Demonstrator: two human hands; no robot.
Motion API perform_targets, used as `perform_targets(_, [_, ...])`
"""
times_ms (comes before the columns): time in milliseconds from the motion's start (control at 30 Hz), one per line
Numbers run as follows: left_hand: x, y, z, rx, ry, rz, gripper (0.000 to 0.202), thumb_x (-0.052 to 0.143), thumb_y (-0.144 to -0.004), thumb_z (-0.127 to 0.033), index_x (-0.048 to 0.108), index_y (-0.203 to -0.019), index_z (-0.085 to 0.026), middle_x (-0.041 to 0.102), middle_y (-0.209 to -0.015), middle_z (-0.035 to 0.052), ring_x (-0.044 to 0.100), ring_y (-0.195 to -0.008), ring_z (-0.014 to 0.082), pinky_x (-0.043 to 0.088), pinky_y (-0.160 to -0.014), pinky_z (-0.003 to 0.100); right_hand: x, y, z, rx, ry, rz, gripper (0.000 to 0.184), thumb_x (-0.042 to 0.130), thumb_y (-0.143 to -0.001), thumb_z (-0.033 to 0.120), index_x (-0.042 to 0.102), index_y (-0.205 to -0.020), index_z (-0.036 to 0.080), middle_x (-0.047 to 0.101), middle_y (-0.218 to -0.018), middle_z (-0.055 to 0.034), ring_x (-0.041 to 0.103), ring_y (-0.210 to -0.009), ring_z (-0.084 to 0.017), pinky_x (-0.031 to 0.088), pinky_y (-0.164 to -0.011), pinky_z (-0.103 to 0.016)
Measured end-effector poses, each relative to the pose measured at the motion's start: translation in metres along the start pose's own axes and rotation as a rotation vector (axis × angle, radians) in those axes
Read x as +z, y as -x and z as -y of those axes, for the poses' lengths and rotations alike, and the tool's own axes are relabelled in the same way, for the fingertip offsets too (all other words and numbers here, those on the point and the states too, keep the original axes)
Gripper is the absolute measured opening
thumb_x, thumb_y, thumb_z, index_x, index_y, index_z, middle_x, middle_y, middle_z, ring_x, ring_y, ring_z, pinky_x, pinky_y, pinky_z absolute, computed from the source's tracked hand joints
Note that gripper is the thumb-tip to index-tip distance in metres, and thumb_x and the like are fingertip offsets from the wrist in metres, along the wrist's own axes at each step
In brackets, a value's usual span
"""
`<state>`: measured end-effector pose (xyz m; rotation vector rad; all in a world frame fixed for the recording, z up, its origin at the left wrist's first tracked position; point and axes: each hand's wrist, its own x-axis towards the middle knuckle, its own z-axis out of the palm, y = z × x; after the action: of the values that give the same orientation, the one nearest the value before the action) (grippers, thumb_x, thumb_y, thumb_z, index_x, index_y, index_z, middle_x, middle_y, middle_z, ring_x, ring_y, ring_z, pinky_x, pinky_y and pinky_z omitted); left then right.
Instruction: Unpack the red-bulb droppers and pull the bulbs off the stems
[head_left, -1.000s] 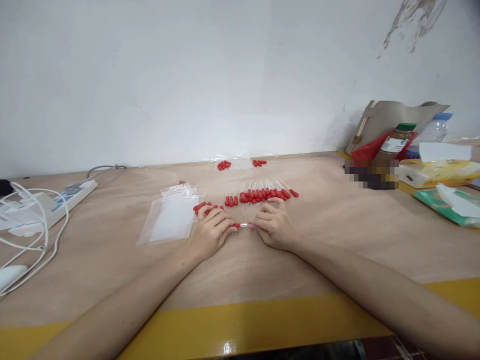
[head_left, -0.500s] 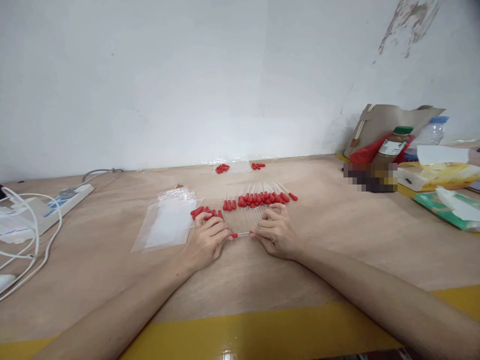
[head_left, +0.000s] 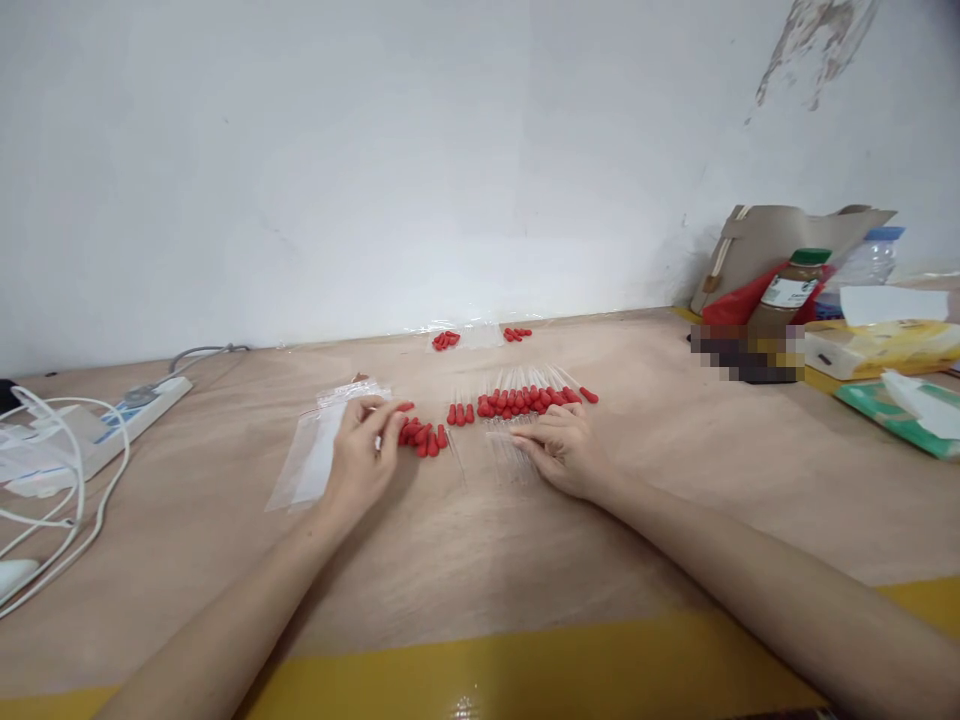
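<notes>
Head view: our left hand (head_left: 362, 458) has a red bulb (head_left: 406, 406) pinched in its fingers, just beyond the bulb pile (head_left: 429, 440) and in front of the bags (head_left: 300, 482). And our right hand (head_left: 568, 450) is at the clear tubes (head_left: 511, 466), fingers close together; whether they grip one, we can't tell! Behind, droppers (head_left: 517, 402) lie on the table (head_left: 420, 580), red ends toward us.
</notes>
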<state>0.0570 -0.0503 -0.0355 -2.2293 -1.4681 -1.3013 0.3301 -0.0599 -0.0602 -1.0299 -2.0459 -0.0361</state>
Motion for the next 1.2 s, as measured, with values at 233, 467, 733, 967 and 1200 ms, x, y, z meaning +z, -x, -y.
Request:
perform_targets(233, [-0.003,-0.019,0.05,-0.433,-0.043,0.208,0.034,0.043,-0.079,-0.034,0.056,-0.106,-0.017,0.06,-0.079,0.0039,0.057,-0.073,0.0182,0.046,-0.067,0.03,0.009,-0.016,0.021,0.061,0.035,0.083,0.026,0.043,-0.085,0.021,0.064,-0.099,0.022,0.068,-0.086,-0.0033,0.056,-0.078,-0.015,0.031,-0.071,-0.03])
perform_targets(467, [0.012,-0.016,0.06,-0.39,-0.085,0.334,0.028,0.044,-0.078,-0.043,0.058,-0.083,-0.02,0.064,-0.077,0.0015,0.058,-0.071,0.0167,0.042,-0.066,0.026,0.039,-0.021,0.041,-0.038,0.258,0.152,0.021,0.044,-0.081,0.017,0.065,-0.083,0.018,0.067,-0.08,-0.0061,0.053,-0.077,-0.017,0.023,-0.07,-0.034])
perform_targets(733, [0.01,-0.016,0.042,-0.128,-0.19,0.161,0.03,0.044,-0.081,-0.041,0.062,-0.088,-0.019,0.063,-0.091,0.0053,0.055,-0.087,0.021,0.04,-0.08,0.032,0.044,-0.019,0.061,0.076,0.229,0.244,0.025,0.044,-0.083,0.034,0.061,-0.089,0.016,0.065,-0.089,-0.0081,0.053,-0.085,-0.021,0.024,-0.073,-0.037])
perform_targets(967, [0.018,-0.031,0.004,-0.044,-0.213,0.392,0.027,0.049,-0.079,-0.043,0.066,-0.08,-0.022,0.062,-0.092,0.0059,0.053,-0.094,0.0237,0.036,-0.088,0.039,0.043,-0.021,0.066,0.194,0.112,0.343,0.032,0.046,-0.083,0.046,0.059,-0.08,0.017,0.063,-0.083,-0.0058,0.052,-0.084,-0.02,0.025,-0.072,-0.034])
perform_targets(1200, [0.049,-0.068,-0.011,-0.414,-0.268,0.72,0.038,0.051,-0.071,-0.055,0.068,-0.071,-0.021,0.068,-0.08,0.0093,0.056,-0.098,0.0304,0.03,-0.093,0.047,0.027,-0.028,0.056,0.241,0.027,0.28,0.023,0.048,-0.084,0.038,0.061,-0.084,0.019,0.064,-0.086,-0.0036,0.051,-0.085,-0.018,0.025,-0.072,-0.031])
